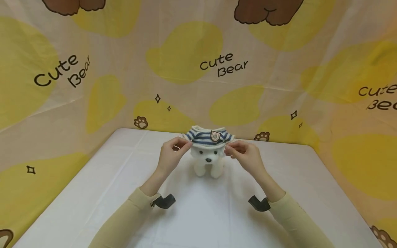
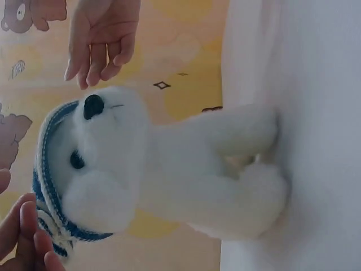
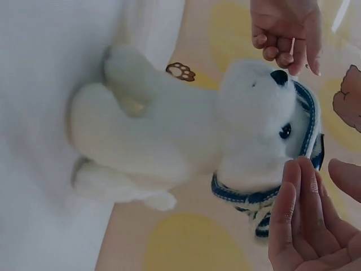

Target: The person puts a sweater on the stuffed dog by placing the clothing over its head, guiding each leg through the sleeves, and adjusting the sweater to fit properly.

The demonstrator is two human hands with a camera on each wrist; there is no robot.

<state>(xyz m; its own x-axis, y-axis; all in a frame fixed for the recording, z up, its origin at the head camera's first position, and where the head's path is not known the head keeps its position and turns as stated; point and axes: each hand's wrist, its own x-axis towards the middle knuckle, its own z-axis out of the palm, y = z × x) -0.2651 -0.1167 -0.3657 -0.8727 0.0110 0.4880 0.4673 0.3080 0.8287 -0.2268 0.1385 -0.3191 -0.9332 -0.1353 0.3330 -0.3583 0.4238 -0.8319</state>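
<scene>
A white plush dog (image 1: 206,155) with dark eyes and a dark nose stands upright on the white table, facing me. On top of its head sits a small blue-and-white striped knitted shirt (image 1: 203,138) with a shield badge (image 1: 215,136), its hem around the head above the eyes. At the hem's left side is my left hand (image 1: 171,151), fingertips right at the fabric. My right hand (image 1: 245,155) is at the opposite side, its straight fingers (image 3: 306,186) against the hem and the thumb apart. The left wrist view shows the left fingers (image 2: 28,231) beside the knit, thumb also apart.
Under everything is a white-covered table (image 1: 214,213). A yellow-and-beige curtain (image 1: 183,51) printed with bears and lettering closes off the back and sides. Black curved pieces (image 1: 165,201) stick out near both sleeve cuffs.
</scene>
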